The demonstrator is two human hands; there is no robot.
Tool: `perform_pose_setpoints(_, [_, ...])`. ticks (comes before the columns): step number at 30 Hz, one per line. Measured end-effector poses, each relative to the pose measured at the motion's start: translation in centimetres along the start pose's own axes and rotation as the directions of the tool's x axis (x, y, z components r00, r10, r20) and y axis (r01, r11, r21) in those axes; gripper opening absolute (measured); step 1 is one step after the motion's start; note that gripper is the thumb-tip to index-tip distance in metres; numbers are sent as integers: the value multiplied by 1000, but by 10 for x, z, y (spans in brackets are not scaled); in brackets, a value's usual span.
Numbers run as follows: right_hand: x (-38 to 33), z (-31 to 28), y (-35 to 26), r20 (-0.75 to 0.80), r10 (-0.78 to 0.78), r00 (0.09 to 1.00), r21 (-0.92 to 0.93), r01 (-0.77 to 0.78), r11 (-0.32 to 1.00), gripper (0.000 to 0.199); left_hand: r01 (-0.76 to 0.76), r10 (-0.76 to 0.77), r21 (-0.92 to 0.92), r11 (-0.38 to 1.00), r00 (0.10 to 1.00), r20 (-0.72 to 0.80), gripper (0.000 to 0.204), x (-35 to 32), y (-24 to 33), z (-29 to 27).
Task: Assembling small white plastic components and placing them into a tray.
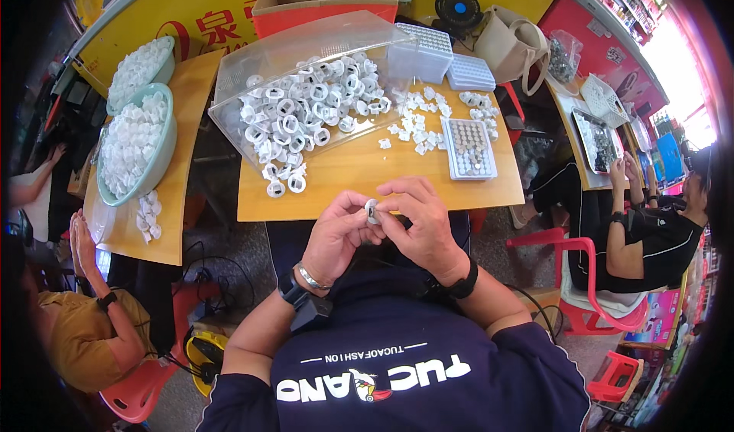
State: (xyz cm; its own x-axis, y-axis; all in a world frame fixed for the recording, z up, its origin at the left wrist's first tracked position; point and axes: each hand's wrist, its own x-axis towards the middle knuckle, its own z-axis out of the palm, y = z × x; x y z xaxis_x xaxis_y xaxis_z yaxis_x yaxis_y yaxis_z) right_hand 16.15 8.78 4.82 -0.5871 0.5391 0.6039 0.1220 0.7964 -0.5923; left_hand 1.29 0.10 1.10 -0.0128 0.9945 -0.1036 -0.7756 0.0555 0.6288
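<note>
Both hands meet just in front of the wooden table's near edge. Between their fingertips is a small white plastic part [371, 210] with a dark spot on its face. My left hand [334, 228] pinches it from one side, and my right hand [422, 224] grips the other; the fingers partly hide it. Beyond them, many similar white plastic parts [294, 115] spill from a clear plastic bin [229, 115] lying on the table. Smaller white pieces [420, 118] are scattered to the right. Nearby, a white tray [472, 173] holds rows of small round discs.
White trays with rows of holes [424, 53] stand at the back, near an open cardboard box [325, 15], a black fan [459, 10] and a beige bag [505, 46]. On the left table, green basins [170, 145] hold white parts. People sit on both sides; a red chair [585, 267] is right.
</note>
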Motion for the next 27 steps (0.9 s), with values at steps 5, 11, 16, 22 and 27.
perform_pose_setpoints(5, [-4,-2,8,149,209,966,219,-239,946,12,-2,5,137,991,1000,-27,17,-2,-1,1])
perform_pose_setpoints(11, [-6,3,12,121,213,969,200,-234,951,7,0,9,165,986,999,-52,19,-1,-4,2])
perform_pose_setpoints(16, [-15,12,18,367,575,731,519,-674,526,10,-8,30,261,965,996,-82,18,0,-4,4])
perform_pose_setpoints(22, [-15,6,24,460,589,664,603,-721,342,14,1,18,224,975,996,-83,17,4,-9,2])
perform_pose_setpoints(27, [-16,-30,45,81,597,798,312,-589,745,12,-6,8,86,996,1000,-21,17,7,-12,-4])
